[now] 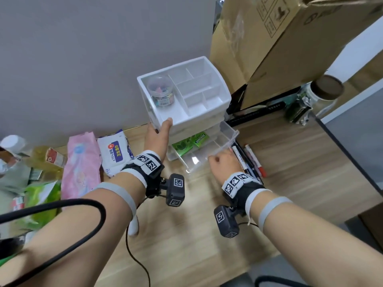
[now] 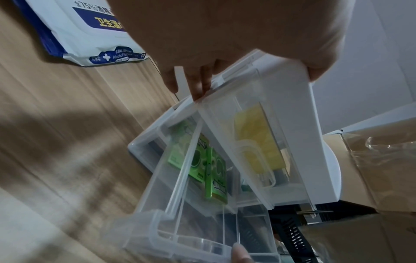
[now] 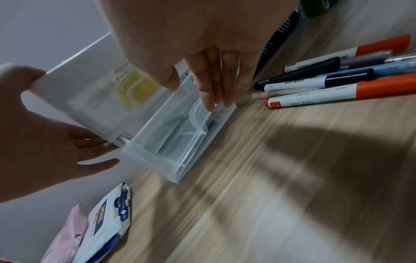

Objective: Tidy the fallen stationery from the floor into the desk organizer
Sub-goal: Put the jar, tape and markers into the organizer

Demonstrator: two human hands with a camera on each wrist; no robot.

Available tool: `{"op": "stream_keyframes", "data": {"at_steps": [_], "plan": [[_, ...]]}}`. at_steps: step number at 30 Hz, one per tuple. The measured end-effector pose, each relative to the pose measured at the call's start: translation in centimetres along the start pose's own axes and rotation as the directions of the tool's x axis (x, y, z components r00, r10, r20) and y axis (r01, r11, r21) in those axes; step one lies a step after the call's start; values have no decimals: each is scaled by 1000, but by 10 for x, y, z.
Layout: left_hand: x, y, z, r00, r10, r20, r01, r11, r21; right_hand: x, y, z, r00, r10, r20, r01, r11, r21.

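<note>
A white desk organizer (image 1: 215, 90) stands against the grey wall on the wood-grain surface, with a clear jar of coloured clips (image 1: 160, 90) in its top tray. My left hand (image 1: 160, 129) grips its front left corner, thumb on the top rim, and also appears in the right wrist view as left hand (image 3: 56, 138). The bottom clear drawer (image 1: 226, 137) is pulled out and holds green packets (image 1: 188, 141). My right hand (image 1: 222, 157) has straight fingers (image 3: 216, 99) resting on the drawer's front. Several pens and orange-capped markers (image 1: 248, 160) lie just right of it.
Yellow notes (image 2: 256, 137) sit in the drawer above. A wipes pack (image 1: 115, 154) and a pink pack (image 1: 80, 162) lie to the left. A cardboard box (image 1: 279, 48), a brown-lidded jar (image 1: 323, 92) and a black spiral notebook (image 1: 255, 114) crowd the right rear.
</note>
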State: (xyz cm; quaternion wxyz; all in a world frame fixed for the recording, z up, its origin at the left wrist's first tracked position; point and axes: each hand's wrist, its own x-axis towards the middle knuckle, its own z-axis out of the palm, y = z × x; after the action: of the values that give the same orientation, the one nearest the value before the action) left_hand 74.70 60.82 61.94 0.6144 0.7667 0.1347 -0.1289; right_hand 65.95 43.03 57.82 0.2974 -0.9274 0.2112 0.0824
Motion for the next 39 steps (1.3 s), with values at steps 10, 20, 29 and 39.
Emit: {"op": "stream_keyframes", "data": {"at_steps": [10,20,29,39], "plan": [[-3,3,0,1000,-16,20,16,1000,19,21,-31,31,963,76,259,-200,845,497],[0,-2,2,998,-62,-5,61,997,-48,37,-28,38,923,41,384,-290,730,619],[7,-11,6,1000,1,-17,-2,995,-100,62,-23,48,808,128,575,-589,141,796],[6,-14,5,1000,26,-12,-27,995,-92,70,-29,60,817,223,532,-554,48,831]]}}
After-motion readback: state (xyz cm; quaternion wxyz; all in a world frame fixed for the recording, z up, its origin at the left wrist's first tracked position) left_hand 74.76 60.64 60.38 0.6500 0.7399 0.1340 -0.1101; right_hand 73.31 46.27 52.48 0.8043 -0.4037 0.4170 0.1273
